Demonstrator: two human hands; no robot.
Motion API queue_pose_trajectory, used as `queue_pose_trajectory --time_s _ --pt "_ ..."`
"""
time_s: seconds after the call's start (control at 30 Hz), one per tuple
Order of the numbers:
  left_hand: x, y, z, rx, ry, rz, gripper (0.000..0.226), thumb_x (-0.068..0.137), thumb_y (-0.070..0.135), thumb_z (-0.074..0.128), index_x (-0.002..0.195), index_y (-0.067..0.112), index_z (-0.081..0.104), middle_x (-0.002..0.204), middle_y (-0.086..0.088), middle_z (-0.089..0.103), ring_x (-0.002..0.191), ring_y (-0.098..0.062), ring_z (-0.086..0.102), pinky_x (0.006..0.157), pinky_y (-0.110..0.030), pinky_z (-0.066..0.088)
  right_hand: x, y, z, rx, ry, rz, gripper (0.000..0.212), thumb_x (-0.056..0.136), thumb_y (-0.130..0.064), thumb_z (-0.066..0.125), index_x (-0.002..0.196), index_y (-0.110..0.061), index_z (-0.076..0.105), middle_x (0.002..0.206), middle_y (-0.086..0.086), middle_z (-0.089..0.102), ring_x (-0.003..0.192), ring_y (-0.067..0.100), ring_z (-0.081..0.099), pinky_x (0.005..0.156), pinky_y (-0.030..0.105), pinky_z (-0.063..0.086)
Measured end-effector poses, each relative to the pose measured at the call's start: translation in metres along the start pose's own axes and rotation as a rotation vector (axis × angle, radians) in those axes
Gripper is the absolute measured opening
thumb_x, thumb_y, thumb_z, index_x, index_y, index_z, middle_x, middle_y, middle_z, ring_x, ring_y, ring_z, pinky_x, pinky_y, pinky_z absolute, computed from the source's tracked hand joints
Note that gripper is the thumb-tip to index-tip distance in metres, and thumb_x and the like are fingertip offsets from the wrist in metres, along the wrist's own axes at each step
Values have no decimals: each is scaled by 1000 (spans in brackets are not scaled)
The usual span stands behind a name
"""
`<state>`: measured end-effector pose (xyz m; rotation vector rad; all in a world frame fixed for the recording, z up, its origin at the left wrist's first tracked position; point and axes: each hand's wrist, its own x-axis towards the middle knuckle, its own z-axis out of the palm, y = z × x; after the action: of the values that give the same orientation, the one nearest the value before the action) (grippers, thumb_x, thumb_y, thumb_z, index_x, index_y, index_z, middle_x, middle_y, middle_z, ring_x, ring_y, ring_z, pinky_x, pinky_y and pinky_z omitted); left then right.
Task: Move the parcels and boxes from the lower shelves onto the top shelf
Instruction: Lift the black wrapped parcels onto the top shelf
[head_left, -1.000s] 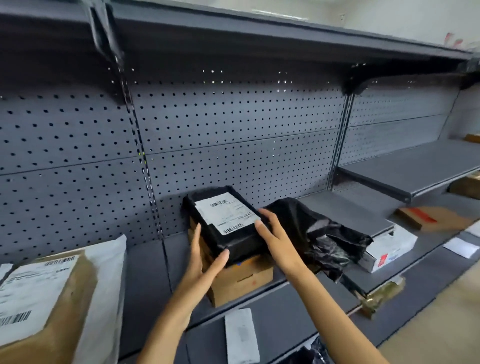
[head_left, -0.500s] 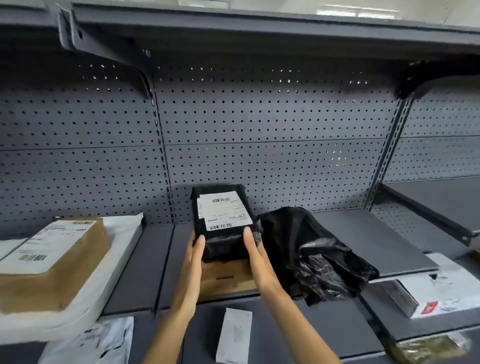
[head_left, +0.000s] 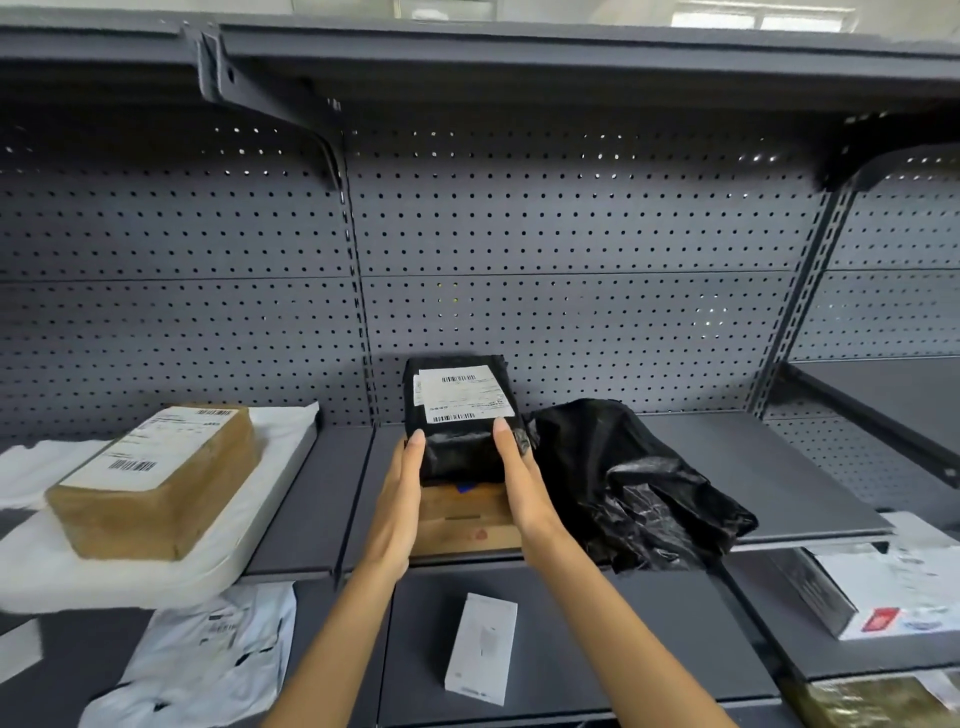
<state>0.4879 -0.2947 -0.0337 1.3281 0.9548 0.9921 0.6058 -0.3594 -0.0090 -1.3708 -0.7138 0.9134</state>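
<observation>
1. Fingers of the left hand (head_left: 402, 499): held straight and together, flat against the left side of the black parcel (head_left: 457, 415); fingertips reach the parcel's upper edge.
2. Fingers of the right hand (head_left: 522, 493): likewise straight and together, flat against the parcel's right side. Both palms face inward, so the parcel is pressed between the two hands.
3. Black parcel: wrapped in black plastic, with a white barcode label on top. It sits on a brown cardboard box (head_left: 465, 522) on the middle shelf (head_left: 727, 452), close to the grey pegboard back panel (head_left: 571, 249).
4. Black plastic bag (head_left: 639, 483): crumpled, lying just to the right of the parcel on the same shelf and hanging over its front edge.
5. Brown box with white label (head_left: 156, 478): at left on that shelf level, resting on a white padded parcel (head_left: 260, 525).
6. Lower shelf (head_left: 597, 649): carries a small white box (head_left: 482, 648) below the hands, a white mailer bag (head_left: 208, 660) at left and a white box with a red mark (head_left: 883, 592) at right.
7. Greenish-brown package (head_left: 872, 699): bottom right corner, only partly in view.
8. Top shelf (head_left: 519, 57): grey, overhead, seen from below on its brackets; what lies on it cannot be seen.
</observation>
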Motion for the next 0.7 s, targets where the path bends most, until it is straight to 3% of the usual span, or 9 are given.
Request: queue_pose_trajectory --time_s 0.17,0.27,0.33,0.4,0.47,0.53,0.7 --pt "-14 9 -6 53 7 63 95 74 92 35 153 40 34 154 21 39 144 -5 32 123 -40 21 -9 -5 8 -17 18 -8 80 91 -71 48 158 -33 30 162 -12 35 150 11 30 116 31 23" --pt "-26 16 -11 79 23 180 59 91 70 47 145 46 43 140 36 46 131 10 42 115 -29 28 -17 -14 13 -41 37 -49 89 84 -79 48 159 -34 28 163 -13 33 151 12 29 118 32 23" --pt "-30 19 -14 113 58 227 51 93 63 51 140 45 48 131 33 57 121 17 49 112 -29 36 -21 -16 18 -79 65 -76 106 67 -95 46 156 -41 30 163 -13 34 153 16 27 125 42 21" --pt "-32 23 -16 179 99 255 59 89 71 49 142 45 45 134 26 59 125 4 53 113 -35 39 -25 -19 23 -125 95 -94 109 61 -100 44 155 -45 30 163 -10 32 154 22 23 124 52 22" --pt "-32 29 -17 256 139 263 70 84 81 43 145 46 40 139 21 58 131 -8 52 113 -43 40 -31 -25 26 -179 113 -113 92 80 -87 42 157 -41 26 165 -3 27 154 27 20 125 53 21" --pt "-34 36 -18 310 161 263 74 84 83 39 147 45 37 142 18 57 133 -14 50 113 -47 39 -37 -31 28 -222 119 -128 84 87 -79 40 158 -38 23 165 2 24 154 30 19 125 53 20" --pt "-46 57 -24 403 170 274 72 88 77 37 150 40 35 144 11 56 134 -21 48 108 -46 38 -45 -40 33 -261 122 -189 105 64 -100 33 154 -45 30 162 -2 34 153 29 24 124 54 22"
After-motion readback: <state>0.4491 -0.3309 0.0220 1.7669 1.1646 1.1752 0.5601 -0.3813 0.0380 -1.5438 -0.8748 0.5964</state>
